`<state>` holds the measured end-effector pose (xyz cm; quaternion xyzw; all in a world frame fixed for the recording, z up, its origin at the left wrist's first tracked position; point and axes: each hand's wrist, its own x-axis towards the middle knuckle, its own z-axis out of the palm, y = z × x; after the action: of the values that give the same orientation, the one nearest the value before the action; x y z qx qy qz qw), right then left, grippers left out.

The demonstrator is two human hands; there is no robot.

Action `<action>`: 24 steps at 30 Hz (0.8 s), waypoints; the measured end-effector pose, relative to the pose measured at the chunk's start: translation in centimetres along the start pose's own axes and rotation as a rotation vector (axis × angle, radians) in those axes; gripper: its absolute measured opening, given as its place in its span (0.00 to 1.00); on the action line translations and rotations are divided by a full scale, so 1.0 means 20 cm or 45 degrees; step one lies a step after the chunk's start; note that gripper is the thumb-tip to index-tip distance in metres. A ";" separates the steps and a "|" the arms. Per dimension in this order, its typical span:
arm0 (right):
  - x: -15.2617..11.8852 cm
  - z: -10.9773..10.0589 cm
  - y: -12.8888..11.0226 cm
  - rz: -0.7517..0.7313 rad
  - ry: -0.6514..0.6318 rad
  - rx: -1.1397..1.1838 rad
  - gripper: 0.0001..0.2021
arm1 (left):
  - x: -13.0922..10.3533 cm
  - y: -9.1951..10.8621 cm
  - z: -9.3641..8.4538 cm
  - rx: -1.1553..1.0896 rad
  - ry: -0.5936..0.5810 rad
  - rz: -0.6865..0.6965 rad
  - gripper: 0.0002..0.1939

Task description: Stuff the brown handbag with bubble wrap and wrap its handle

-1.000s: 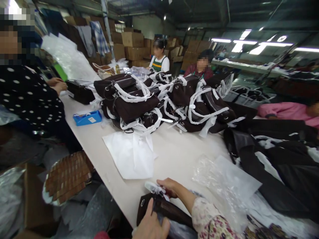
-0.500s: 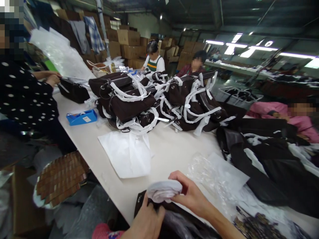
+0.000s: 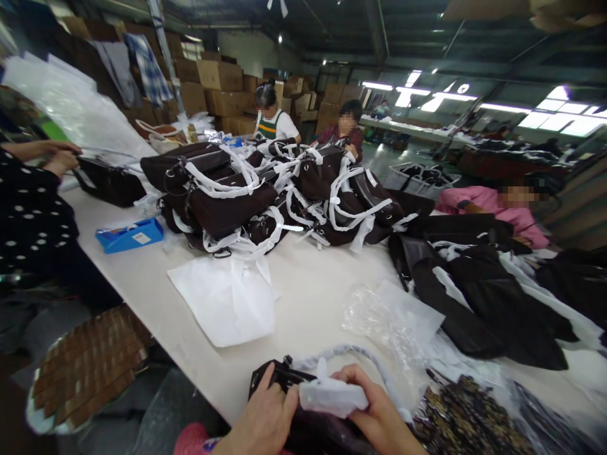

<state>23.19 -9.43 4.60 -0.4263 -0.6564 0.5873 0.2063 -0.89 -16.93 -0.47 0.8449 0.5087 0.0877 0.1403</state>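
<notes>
Crowding the table (image 3: 322,297): wrapped bags (image 3: 265,196), plastic sheet (image 3: 393,319).

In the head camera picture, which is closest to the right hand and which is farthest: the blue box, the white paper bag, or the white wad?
From the right hand:
1. White wad, held in its fingers.
2. White paper bag, flat on the table, up and to the left.
3. Blue box, far left by the polka-dot sleeve.

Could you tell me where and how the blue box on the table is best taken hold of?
Grip the blue box across its two long sides, coming from above: it lies flat and low on the white table, with bare tabletop around it.
</notes>
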 end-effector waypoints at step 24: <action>-0.03 0.00 0.06 0.261 -0.280 -1.216 0.26 | -0.01 -0.05 -0.02 0.144 0.451 0.378 0.19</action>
<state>23.89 -9.95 3.63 -0.4710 -0.8245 0.2799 -0.1412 -1.90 -16.56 -0.32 0.8884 0.3997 0.2255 -0.0129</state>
